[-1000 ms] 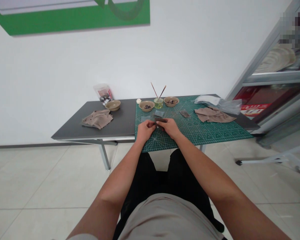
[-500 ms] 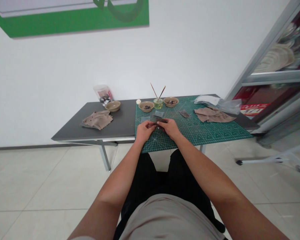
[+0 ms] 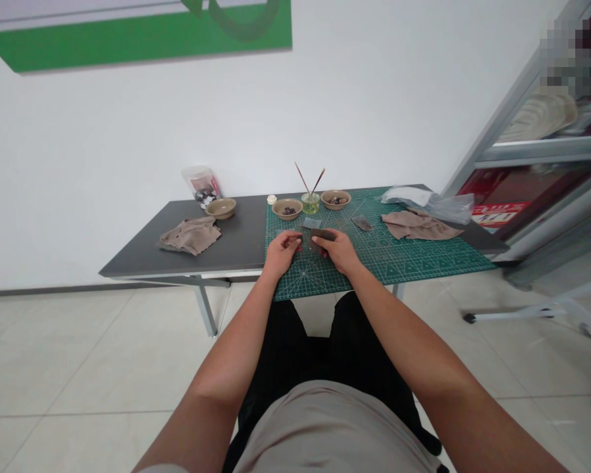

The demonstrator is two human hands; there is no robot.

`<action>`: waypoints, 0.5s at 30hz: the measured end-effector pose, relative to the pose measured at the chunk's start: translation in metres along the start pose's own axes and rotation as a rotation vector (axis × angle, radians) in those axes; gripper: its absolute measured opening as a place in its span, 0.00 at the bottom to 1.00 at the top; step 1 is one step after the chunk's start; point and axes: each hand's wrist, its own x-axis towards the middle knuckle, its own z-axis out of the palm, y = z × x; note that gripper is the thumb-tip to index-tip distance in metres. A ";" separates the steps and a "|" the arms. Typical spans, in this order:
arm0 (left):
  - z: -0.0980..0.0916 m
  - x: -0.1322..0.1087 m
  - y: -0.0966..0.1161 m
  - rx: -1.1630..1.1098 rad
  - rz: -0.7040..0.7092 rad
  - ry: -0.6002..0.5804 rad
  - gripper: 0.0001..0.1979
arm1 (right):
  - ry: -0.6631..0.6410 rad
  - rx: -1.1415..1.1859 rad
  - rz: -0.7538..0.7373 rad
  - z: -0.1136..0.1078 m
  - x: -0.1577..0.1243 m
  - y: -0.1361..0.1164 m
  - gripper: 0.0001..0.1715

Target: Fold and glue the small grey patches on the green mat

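Over the green cutting mat (image 3: 374, 255) the work in hand is a dark flat piece (image 3: 324, 234), pinched between the thumb and fingers of the right hand (image 3: 337, 251). Just beside it the left hand (image 3: 282, 252) curls closed, though on what, if anything, I cannot tell. The next move calls for a steady pinch. Two tan bowls (image 3: 287, 209) (image 3: 335, 200) hold small dark pieces — between them, a glass (image 3: 310, 203) of greenish liquid holds two thin sticks (image 3: 308, 180).
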 end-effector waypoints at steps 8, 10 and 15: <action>0.002 -0.003 -0.003 0.097 0.029 -0.032 0.10 | -0.054 -0.022 -0.029 0.002 -0.003 -0.002 0.17; 0.004 -0.005 -0.001 0.190 0.056 -0.001 0.09 | -0.054 -0.024 -0.021 0.001 -0.003 -0.002 0.16; 0.007 -0.009 0.005 0.341 0.096 0.004 0.07 | -0.046 -0.035 0.000 0.000 -0.003 -0.002 0.17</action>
